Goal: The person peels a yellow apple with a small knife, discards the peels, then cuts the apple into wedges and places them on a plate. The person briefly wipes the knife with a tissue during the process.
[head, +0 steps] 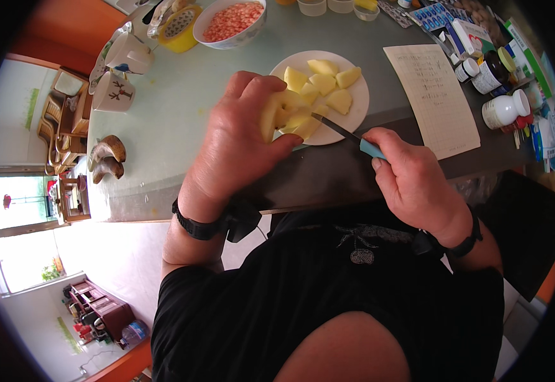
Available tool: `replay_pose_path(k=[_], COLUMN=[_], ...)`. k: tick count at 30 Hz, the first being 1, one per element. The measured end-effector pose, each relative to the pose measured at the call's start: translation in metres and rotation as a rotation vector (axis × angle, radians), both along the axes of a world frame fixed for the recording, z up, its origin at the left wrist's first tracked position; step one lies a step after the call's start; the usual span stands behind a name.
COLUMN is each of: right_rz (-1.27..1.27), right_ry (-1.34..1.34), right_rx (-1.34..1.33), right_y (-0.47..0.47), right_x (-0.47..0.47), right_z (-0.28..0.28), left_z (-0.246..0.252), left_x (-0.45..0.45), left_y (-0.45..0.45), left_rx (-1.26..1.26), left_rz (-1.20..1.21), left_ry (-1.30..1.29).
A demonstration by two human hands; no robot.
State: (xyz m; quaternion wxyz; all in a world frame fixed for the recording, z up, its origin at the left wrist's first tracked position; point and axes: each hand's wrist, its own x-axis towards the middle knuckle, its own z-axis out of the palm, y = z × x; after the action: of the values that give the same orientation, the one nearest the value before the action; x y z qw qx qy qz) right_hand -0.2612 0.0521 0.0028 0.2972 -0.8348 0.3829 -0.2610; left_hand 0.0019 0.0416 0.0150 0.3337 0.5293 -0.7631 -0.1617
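Note:
My left hand (239, 129) grips a peeled, partly cut apple (277, 112), its core showing, over the left side of a white plate (361, 112). On that plate lie several pale yellow apple chunks (324, 83). My right hand (413, 179) holds a paring knife by its light blue handle (372, 149). The dark blade (337, 128) points up and left, its tip close to the apple; whether it touches I cannot tell. My left fingers and palm hide part of the fruit.
A bowl of pinkish-red kernels (232, 24) stands behind a yellow tape roll (180, 29). Mugs (114, 91) and two brown mushroom-like pieces (108, 155) lie left. A handwritten sheet (435, 100), pill bottles (499, 112) and medicine boxes (473, 38) occupy the right. The table edge (282, 210) runs before me.

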Motion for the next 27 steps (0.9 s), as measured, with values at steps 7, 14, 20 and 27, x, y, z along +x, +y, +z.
replay_pose_path(k=[7, 14, 20, 27], right_rz=[-0.005, -0.002, 0.005, 0.039], right_ry=[0.032, 0.049, 0.108, 0.231], right_rx=[-0.055, -0.076, -0.118, -0.164], right_y=[0.0011, 0.0007, 0.0012, -0.0013], right_x=[0.0021, 0.0018, 0.0023, 0.0034], right_z=[-0.0042, -0.0048, -0.0044, 0.0009], left_z=[-0.002, -0.0016, -0.0032, -0.0043], left_x=[-0.0016, -0.0001, -0.0013, -0.0038], left_y=[-0.0003, -0.0017, -0.0019, -0.0018], left_rx=[-0.067, -0.114, -0.09, -0.091], left_rz=[0.021, 0.064, 0.086, 0.067], left_ry=[-0.021, -0.019, -0.038, -0.059])
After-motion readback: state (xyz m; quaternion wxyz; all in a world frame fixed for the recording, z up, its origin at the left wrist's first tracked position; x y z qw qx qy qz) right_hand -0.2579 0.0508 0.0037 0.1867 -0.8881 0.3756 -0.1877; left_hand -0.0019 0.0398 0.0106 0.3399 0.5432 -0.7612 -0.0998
